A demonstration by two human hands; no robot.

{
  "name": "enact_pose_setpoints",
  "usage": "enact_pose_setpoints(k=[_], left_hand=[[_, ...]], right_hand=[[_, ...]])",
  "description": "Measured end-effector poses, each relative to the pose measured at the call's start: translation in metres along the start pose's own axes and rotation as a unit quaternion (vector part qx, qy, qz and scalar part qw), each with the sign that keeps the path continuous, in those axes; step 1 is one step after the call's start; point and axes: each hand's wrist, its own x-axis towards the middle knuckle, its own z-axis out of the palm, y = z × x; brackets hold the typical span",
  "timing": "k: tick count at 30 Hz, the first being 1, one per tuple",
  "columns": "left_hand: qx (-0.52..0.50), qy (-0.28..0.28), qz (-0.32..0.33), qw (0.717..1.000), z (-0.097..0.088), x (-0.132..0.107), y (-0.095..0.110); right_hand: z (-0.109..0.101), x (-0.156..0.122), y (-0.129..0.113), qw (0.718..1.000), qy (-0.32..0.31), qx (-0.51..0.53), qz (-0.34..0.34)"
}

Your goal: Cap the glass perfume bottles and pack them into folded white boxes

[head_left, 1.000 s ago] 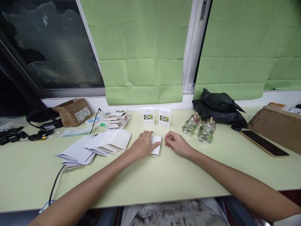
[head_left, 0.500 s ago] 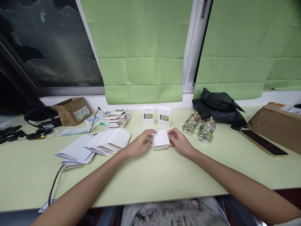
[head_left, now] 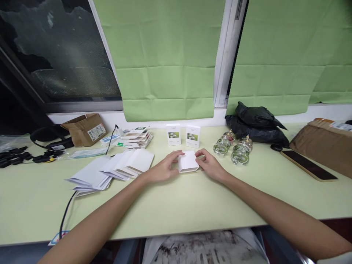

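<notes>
A small white paper box [head_left: 188, 161] lies on the table in front of me, with its near side folded down. At its left edge is my left hand [head_left: 164, 168], index finger on the far corner and thumb near the close corner. My right hand [head_left: 209, 165] grips the right edge between thumb and bent fingers. Just behind, two finished-looking white boxes stand upright: a left box [head_left: 173, 135] and a right box [head_left: 193, 136], each printed with a green flower picture. Flat folded white cartons [head_left: 140, 160] are fanned out left of my left hand.
Printed flat cartons [head_left: 136, 138] are piled farther back, near an open brown cardboard box [head_left: 84, 129]. To the right are clear coiled ornaments [head_left: 240, 153], a black plastic bag [head_left: 257, 124], a phone [head_left: 308, 165] and a brown parcel [head_left: 323, 145]. A black cable [head_left: 65, 213] crosses the left side.
The fingers of my left hand have opened a little wider along the box's left edge. My right fingers have shifted slightly at its right edge. The box stays in place.
</notes>
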Motion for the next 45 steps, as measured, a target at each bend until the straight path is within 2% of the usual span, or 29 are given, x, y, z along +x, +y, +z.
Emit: enact_pose_setpoints(k=[4, 10, 14, 23, 26, 32, 39, 45], left_hand=[[-0.047, 0.021, 0.028, 0.998, 0.006, 0.004, -0.006], [-0.094, 0.075, -0.016, 0.993, 0.019, 0.009, -0.014], [-0.12, 0.087, -0.053, 0.987, 0.021, 0.01, -0.014], [-0.255, 0.168, -0.068, 0.95, 0.021, 0.02, -0.005], [-0.268, 0.173, -0.065, 0.945, 0.02, 0.022, -0.004], [-0.234, 0.168, -0.049, 0.956, 0.017, 0.02, 0.001], [-0.233, 0.122, -0.037, 0.964, 0.017, 0.016, 0.006], [-0.257, 0.155, -0.046, 0.953, 0.018, 0.015, 0.006]], right_hand=[[0.0, 0.002, 0.002, 0.999, -0.012, 0.035, 0.005], [0.0, 0.002, -0.003, 0.997, 0.004, 0.074, 0.016], [0.0, 0.001, -0.008, 0.996, -0.005, 0.091, 0.019], [-0.003, 0.001, -0.011, 0.993, -0.005, 0.108, -0.044], [-0.002, 0.004, -0.006, 0.991, -0.013, 0.123, -0.042], [-0.001, 0.004, -0.008, 0.99, -0.04, 0.125, -0.057], [-0.003, 0.003, -0.013, 0.987, -0.01, 0.141, -0.08], [0.0, -0.001, -0.02, 0.98, -0.045, 0.188, -0.047]])
